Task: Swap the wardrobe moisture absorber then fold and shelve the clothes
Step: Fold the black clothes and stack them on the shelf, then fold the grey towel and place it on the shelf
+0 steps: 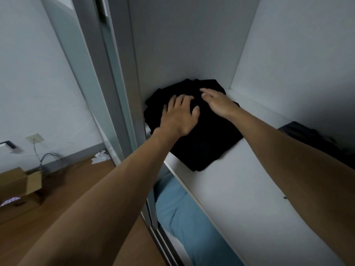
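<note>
The folded black clothes (197, 135) lie in the back left corner of the white wardrobe shelf (240, 189). Left hand (179, 116) and right hand (217, 102) rest flat on them, fingers spread. A cardboard box (19, 183) sits on the wooden floor (76, 181).

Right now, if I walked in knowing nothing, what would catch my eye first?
The left hand and right hand lie flat on a folded black garment in the back left corner of a white wardrobe shelf. Another dark garment lies farther right on the shelf, and blue fabric shows below it.
</note>
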`<action>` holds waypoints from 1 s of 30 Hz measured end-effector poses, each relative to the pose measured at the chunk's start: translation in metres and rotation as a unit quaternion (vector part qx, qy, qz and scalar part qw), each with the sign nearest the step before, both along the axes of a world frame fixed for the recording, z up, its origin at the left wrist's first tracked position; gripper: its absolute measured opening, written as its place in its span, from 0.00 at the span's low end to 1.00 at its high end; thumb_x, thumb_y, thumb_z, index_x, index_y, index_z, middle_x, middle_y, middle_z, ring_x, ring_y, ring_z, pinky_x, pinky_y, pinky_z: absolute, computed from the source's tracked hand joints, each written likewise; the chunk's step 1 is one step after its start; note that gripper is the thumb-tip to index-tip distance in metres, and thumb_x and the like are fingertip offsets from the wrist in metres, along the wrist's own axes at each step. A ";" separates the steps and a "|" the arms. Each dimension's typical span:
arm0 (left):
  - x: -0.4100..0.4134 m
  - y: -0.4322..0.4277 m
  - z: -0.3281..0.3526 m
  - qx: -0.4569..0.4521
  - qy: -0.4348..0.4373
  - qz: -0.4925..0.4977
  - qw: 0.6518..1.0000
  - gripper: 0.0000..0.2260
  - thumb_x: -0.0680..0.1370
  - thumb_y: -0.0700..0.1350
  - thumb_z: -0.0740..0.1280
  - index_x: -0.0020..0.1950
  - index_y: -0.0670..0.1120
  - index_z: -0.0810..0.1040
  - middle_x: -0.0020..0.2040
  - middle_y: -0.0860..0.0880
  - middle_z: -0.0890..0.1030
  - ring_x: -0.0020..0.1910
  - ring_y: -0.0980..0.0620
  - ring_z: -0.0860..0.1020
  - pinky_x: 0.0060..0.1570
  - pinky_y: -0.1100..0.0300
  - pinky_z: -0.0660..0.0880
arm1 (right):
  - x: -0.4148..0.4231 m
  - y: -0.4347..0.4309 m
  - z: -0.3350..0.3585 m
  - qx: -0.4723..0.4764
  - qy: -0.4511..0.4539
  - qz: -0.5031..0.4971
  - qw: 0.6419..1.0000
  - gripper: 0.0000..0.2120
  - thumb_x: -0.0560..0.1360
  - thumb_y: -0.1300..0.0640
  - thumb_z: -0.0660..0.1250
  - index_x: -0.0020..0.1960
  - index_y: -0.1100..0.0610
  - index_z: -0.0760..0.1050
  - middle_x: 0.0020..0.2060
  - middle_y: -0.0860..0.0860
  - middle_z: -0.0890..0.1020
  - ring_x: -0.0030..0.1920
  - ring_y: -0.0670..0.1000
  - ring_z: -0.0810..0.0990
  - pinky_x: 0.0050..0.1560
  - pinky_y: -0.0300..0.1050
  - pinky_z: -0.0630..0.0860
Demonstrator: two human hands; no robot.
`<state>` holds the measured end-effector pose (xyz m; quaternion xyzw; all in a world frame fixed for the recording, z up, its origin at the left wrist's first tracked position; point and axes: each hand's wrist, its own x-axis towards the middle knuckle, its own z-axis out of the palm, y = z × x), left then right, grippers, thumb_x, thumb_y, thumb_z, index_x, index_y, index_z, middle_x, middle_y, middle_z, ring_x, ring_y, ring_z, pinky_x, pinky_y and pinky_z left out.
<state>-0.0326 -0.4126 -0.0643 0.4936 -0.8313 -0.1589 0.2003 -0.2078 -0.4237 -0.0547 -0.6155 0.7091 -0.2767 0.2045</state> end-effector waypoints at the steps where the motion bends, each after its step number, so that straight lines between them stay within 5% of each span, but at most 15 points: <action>1: -0.001 0.002 0.008 -0.002 -0.006 0.002 1.000 0.21 0.83 0.54 0.54 0.75 0.50 0.63 0.78 0.47 0.61 0.78 0.44 0.53 0.76 0.39 0.49 | -0.001 0.008 0.002 -0.025 -0.010 -0.008 1.000 0.20 0.84 0.51 0.56 0.75 0.51 0.69 0.75 0.50 0.69 0.75 0.50 0.65 0.74 0.41 0.59; 4: -0.016 0.022 0.030 -0.092 0.045 -0.004 0.995 0.18 0.82 0.50 0.56 0.69 0.45 0.70 0.74 0.46 0.66 0.78 0.44 0.54 0.75 0.38 0.44 | -0.013 0.046 0.012 -0.114 -0.016 -0.044 0.992 0.16 0.81 0.63 0.58 0.65 0.56 0.79 0.65 0.52 0.79 0.67 0.49 0.75 0.64 0.34 0.65; 6: -0.032 0.047 0.036 -0.163 0.122 -0.039 0.978 0.15 0.80 0.47 0.59 0.65 0.43 0.72 0.72 0.45 0.68 0.77 0.45 0.57 0.75 0.41 0.45 | -0.027 0.081 0.023 -0.160 0.008 -0.076 0.984 0.17 0.79 0.68 0.57 0.60 0.59 0.81 0.59 0.53 0.83 0.61 0.51 0.79 0.63 0.36 0.70; 9: -0.067 0.084 0.034 -0.151 0.173 -0.131 0.964 0.16 0.77 0.43 0.62 0.65 0.43 0.73 0.72 0.44 0.68 0.74 0.46 0.63 0.75 0.46 0.48 | -0.058 0.145 0.043 -0.211 0.038 -0.144 0.966 0.16 0.76 0.70 0.57 0.54 0.62 0.82 0.50 0.55 0.85 0.52 0.53 0.82 0.59 0.42 0.76; 14: -0.124 0.128 0.007 -0.004 0.125 -0.301 0.945 0.17 0.77 0.42 0.66 0.65 0.43 0.72 0.68 0.43 0.71 0.67 0.44 0.70 0.68 0.56 0.62 | -0.110 0.265 0.050 -0.160 0.093 -0.318 0.930 0.12 0.77 0.65 0.62 0.52 0.58 0.83 0.46 0.51 0.84 0.50 0.53 0.83 0.51 0.37 0.74; 16: -0.142 0.143 -0.008 0.057 0.095 -0.342 0.933 0.18 0.76 0.43 0.66 0.66 0.44 0.71 0.66 0.45 0.72 0.63 0.44 0.72 0.67 0.51 0.67 | -0.125 0.311 0.038 -0.083 0.128 -0.373 0.915 0.11 0.77 0.59 0.67 0.58 0.57 0.81 0.53 0.54 0.84 0.55 0.55 0.81 0.53 0.39 0.71; 18: -0.155 0.154 -0.021 0.112 0.075 -0.360 0.923 0.19 0.76 0.44 0.66 0.67 0.46 0.70 0.68 0.46 0.71 0.62 0.44 0.73 0.63 0.51 0.71 | -0.128 0.348 0.024 0.020 0.133 -0.388 0.912 0.21 0.76 0.51 0.71 0.66 0.57 0.75 0.62 0.54 0.80 0.62 0.56 0.78 0.57 0.41 0.69; 21: -0.165 0.162 -0.034 0.149 0.065 -0.355 0.921 0.14 0.76 0.46 0.66 0.62 0.48 0.73 0.63 0.48 0.74 0.59 0.44 0.75 0.58 0.53 0.73 | -0.124 0.379 0.000 0.113 0.137 -0.406 0.896 0.19 0.73 0.48 0.73 0.60 0.55 0.75 0.56 0.53 0.79 0.59 0.56 0.77 0.53 0.46 0.72; 24: -0.168 0.155 -0.040 0.151 0.088 -0.334 0.926 0.03 0.76 0.48 0.65 0.47 0.51 0.75 0.48 0.51 0.78 0.50 0.45 0.78 0.48 0.55 0.72 | -0.115 0.380 -0.019 0.078 0.204 -0.471 0.854 0.07 0.75 0.53 0.71 0.45 0.51 0.73 0.47 0.51 0.81 0.53 0.57 0.79 0.56 0.54 0.74; 27: -0.168 0.142 -0.046 0.265 0.088 -0.325 0.904 0.10 0.76 0.54 0.66 0.44 0.47 0.80 0.38 0.50 0.84 0.38 0.48 0.82 0.36 0.61 0.73 | -0.107 0.370 -0.025 0.001 0.205 -0.518 0.830 0.06 0.78 0.58 0.67 0.44 0.52 0.73 0.48 0.49 0.80 0.55 0.55 0.78 0.60 0.54 0.71; 30: -0.158 0.136 -0.049 0.531 0.088 -0.305 0.785 0.23 0.76 0.61 0.68 0.53 0.40 0.79 0.39 0.44 0.86 0.34 0.47 0.85 0.30 0.61 0.78 | -0.085 0.366 -0.014 -0.174 0.098 -0.492 0.848 0.04 0.80 0.62 0.64 0.47 0.56 0.72 0.44 0.47 0.77 0.49 0.47 0.76 0.54 0.44 0.71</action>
